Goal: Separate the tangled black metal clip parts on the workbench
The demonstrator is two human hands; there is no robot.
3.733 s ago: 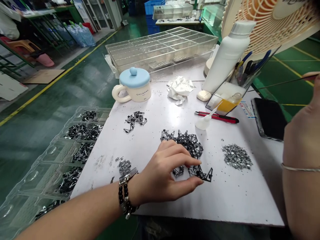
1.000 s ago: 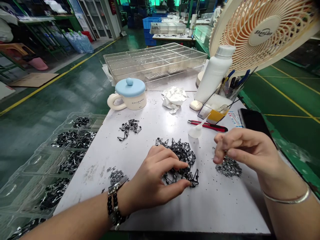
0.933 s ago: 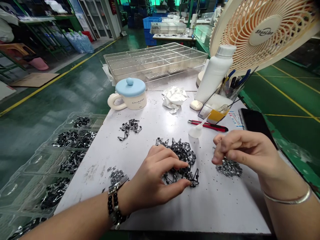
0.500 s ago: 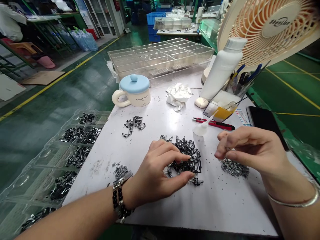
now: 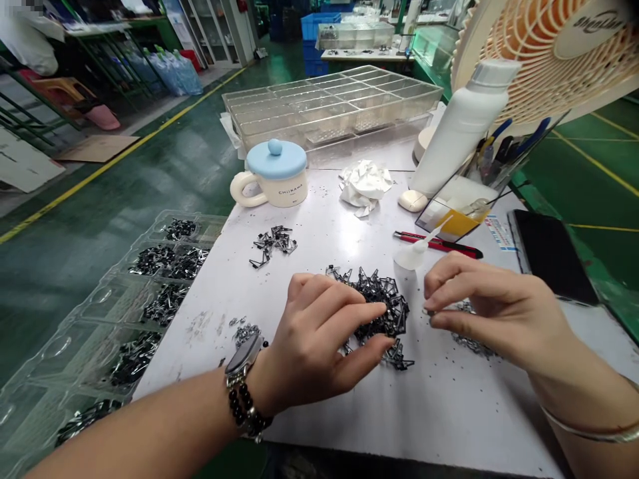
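My left hand (image 5: 319,339) rests at the left side of a pile of small black wire-frame parts (image 5: 379,293), thumb and forefinger apart with nothing seen between them. Its palm and fingers hide some of the pile. To the right, my right hand (image 5: 499,306) pinches a tiny dark metallic piece (image 5: 429,314) between thumb and fingertips, just above the table. Behind and partly under that hand lies a heap of small silvery parts (image 5: 469,339). Another small silvery heap (image 5: 246,332) sits beside my left wrist, and a smaller black group (image 5: 274,243) lies farther back.
A lidded mug (image 5: 277,176), crumpled tissue (image 5: 366,186), dropper bottle (image 5: 412,255), red cutter (image 5: 442,245), tool holder (image 5: 449,213) and phone (image 5: 554,256) stand around. A fan (image 5: 549,60) and compartment tray (image 5: 329,110) are behind; a parts tray (image 5: 90,319) is at left.
My right hand has lowered its fingertips and turned so that the tiny piece shows. My left hand has hardly moved over the pile. The whole view has shifted slightly.
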